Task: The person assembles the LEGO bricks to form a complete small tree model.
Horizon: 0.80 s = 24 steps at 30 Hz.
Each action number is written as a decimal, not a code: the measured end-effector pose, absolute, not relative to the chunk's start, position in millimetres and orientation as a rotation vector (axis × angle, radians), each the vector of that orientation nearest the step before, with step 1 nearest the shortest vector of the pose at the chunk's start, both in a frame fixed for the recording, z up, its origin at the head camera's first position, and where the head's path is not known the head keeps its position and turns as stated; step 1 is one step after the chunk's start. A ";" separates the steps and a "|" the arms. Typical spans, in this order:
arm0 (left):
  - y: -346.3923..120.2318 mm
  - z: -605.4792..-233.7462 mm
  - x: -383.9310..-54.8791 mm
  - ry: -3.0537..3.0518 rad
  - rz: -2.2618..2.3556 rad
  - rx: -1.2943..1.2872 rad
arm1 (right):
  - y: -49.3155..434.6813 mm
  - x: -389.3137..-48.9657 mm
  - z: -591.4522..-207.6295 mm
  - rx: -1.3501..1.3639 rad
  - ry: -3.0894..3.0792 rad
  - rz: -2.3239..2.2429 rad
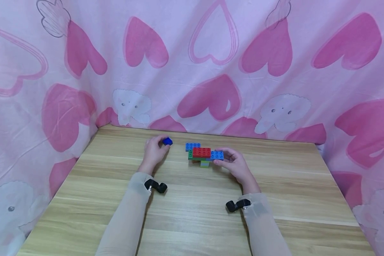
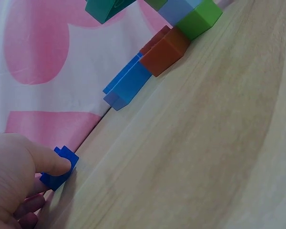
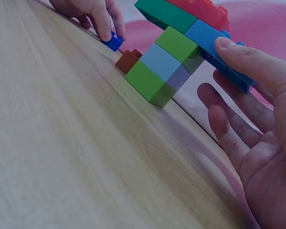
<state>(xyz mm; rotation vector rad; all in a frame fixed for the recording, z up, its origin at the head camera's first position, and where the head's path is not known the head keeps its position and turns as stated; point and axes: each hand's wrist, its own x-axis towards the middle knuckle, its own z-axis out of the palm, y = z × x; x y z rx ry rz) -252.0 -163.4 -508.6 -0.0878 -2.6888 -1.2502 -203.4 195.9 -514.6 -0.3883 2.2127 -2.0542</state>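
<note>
My left hand (image 1: 154, 152) pinches a small dark blue brick (image 2: 60, 171) between thumb and fingers, at or just above the tabletop. To its right stands a built-up block model: a red brick (image 1: 201, 152) on top of a green brick (image 3: 168, 17), over a column of lime green (image 3: 150, 85) and pale blue (image 3: 165, 65) blocks. A blue brick (image 1: 217, 155) juts out on the right, and my right hand (image 1: 238, 166) holds its end between thumb and fingers. Low on the left side are an orange-brown brick (image 2: 166, 53) and another blue brick (image 2: 128, 86).
The wooden table (image 1: 192, 213) extends around both arms. A pink curtain (image 1: 172, 92) with hearts hangs along its far edge and sides. Small black cameras (image 1: 155, 185) are strapped at the wrists.
</note>
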 end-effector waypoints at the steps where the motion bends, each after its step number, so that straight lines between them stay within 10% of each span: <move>1: -163.4 -508.1 -251.7 -2.687 -1.248 -0.092 | 195.8 -203.6 -514.8 -0.390 2.213 -2.053; 24: -140.5 -478.0 -247.5 -2.432 -1.618 -0.131 | 195.1 -203.4 -512.5 -0.401 2.206 -2.064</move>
